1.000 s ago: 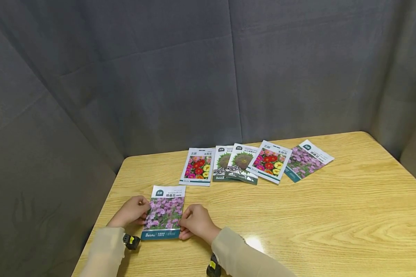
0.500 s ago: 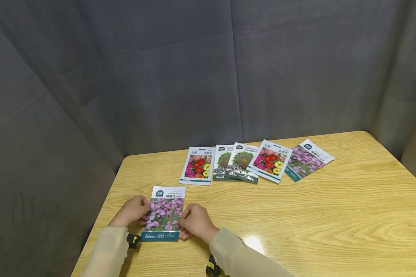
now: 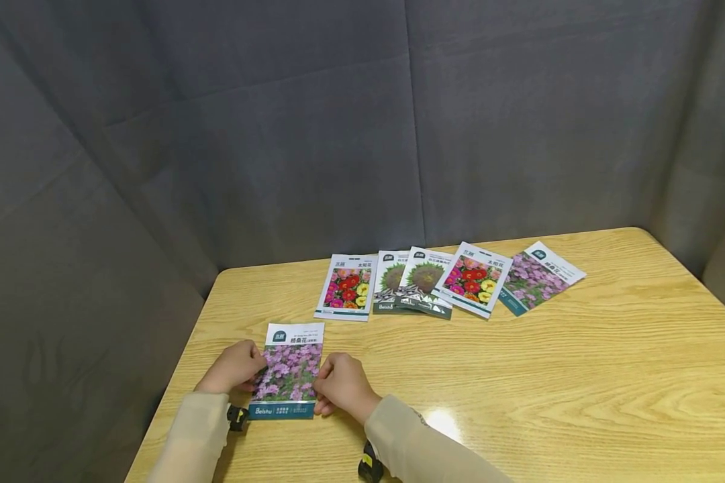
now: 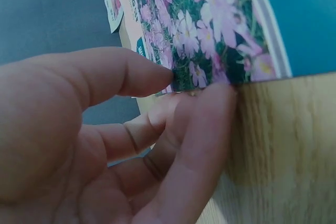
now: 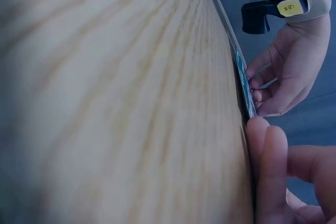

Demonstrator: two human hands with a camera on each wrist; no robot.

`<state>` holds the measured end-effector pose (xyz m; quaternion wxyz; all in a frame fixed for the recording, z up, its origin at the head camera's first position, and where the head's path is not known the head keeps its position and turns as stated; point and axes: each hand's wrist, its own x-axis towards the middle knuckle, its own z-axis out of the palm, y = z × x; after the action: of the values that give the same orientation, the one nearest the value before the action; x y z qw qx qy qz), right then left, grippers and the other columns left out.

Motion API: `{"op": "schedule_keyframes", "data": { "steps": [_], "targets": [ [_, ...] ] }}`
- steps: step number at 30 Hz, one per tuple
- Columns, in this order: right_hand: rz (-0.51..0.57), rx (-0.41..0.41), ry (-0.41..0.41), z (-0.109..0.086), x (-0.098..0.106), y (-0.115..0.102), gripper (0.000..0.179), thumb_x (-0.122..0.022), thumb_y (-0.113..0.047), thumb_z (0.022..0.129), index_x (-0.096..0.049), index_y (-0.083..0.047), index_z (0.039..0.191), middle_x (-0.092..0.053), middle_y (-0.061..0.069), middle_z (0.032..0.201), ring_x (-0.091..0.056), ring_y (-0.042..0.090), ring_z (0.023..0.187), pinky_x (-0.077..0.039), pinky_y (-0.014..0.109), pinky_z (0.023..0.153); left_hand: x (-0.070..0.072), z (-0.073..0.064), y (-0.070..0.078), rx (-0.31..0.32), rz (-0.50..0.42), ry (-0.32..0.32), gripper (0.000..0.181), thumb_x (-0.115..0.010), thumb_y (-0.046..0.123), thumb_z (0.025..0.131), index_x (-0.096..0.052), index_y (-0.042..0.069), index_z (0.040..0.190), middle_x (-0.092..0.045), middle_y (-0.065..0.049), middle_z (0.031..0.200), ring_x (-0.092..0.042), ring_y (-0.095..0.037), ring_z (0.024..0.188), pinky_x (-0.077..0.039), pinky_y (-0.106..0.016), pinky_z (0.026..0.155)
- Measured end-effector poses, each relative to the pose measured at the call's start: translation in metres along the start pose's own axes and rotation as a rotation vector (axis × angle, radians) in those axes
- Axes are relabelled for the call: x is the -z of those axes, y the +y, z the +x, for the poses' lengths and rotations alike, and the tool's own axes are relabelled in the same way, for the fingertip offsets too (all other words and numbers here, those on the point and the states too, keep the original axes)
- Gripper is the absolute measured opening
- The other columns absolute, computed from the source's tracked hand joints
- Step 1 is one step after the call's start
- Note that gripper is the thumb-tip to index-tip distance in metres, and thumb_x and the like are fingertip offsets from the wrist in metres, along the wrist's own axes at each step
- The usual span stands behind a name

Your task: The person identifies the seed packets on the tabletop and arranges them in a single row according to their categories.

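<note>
Grey curtain (image 3: 314,134) behind & at sides, wood-grain table (image 3: 519,389) in front w/ a bright glare spot nr the R sleeve (image 3: 423,436). Pink-flower pkt (image 3: 290,369) is nr the table's L end, face up, dark-teal band twd the person, white top twd the curtain; print reads upright from the person's side, prob. why it's turned that way. Can't tell if it's flat on the wood or slightly raised.

L hand (image 3: 234,365) pinches its L edge, thumb on the face, fingertips at/under the rim. R hand (image 3: 344,386) pinches the R edge, lower down. Gripping by the sides prob. bc the pkt is thin & flat; also leaves most of the face uncovered & lets both hands set its angle.

Back row, L to R: red/yellow-flower pkt (image 3: 346,288), fairly straight; two spiky-green pkts (image 3: 425,278), R one overlapping L; 2nd red/yellow pkt (image 3: 474,278), tilted, lapping both neighbors; 2nd pink pkt (image 3: 534,275), most skewed. Overlaps & mixed angles look loosely laid, tho each design's mostly visible.
</note>
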<state>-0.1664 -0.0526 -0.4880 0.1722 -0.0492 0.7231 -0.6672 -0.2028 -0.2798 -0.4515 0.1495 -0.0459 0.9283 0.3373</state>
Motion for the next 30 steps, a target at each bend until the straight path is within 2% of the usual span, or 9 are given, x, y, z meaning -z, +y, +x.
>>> {"op": "schedule_keyframes", "data": {
  "steps": [12, 24, 30],
  "targets": [
    [-0.014, 0.014, 0.012, 0.0008, -0.0001, -0.0004, 0.014, -0.064, 0.010, 0.089, -0.056, 0.001, 0.082, -0.065, 0.015, 0.063, -0.063, 0.015, 0.043, -0.055, 0.031, 0.044, -0.0036, 0.0030, -0.0067, -0.021, 0.056, 0.014, 0.018, -0.051, 0.009, 0.099, -0.047, 0.006, 0.081, -0.046, -0.005, 0.065, -0.038, -0.015, 0.050, -0.040, -0.031, 0.052],
    [0.006, 0.007, -0.026, 0.0002, 0.0019, -0.0005, 0.009, -0.061, 0.008, 0.091, -0.057, 0.002, 0.087, -0.066, 0.015, 0.066, -0.064, 0.016, 0.046, -0.056, 0.030, 0.046, -0.0044, -0.0015, -0.0039, -0.023, 0.077, 0.049, 0.020, -0.051, 0.010, 0.099, -0.046, 0.006, 0.080, -0.047, -0.006, 0.067, -0.042, -0.015, 0.051, -0.040, -0.030, 0.051],
    [0.008, -0.013, -0.067, -0.0034, 0.0049, -0.0026, 0.003, -0.058, 0.005, 0.095, -0.058, 0.003, 0.093, -0.066, 0.016, 0.070, -0.067, 0.019, 0.052, -0.058, 0.031, 0.050, -0.0029, -0.0063, 0.0019, -0.011, 0.105, 0.055, 0.024, -0.050, 0.013, 0.101, -0.045, 0.006, 0.079, -0.043, -0.003, 0.061, -0.036, -0.014, 0.049, -0.038, -0.030, 0.051]
  ]
}}
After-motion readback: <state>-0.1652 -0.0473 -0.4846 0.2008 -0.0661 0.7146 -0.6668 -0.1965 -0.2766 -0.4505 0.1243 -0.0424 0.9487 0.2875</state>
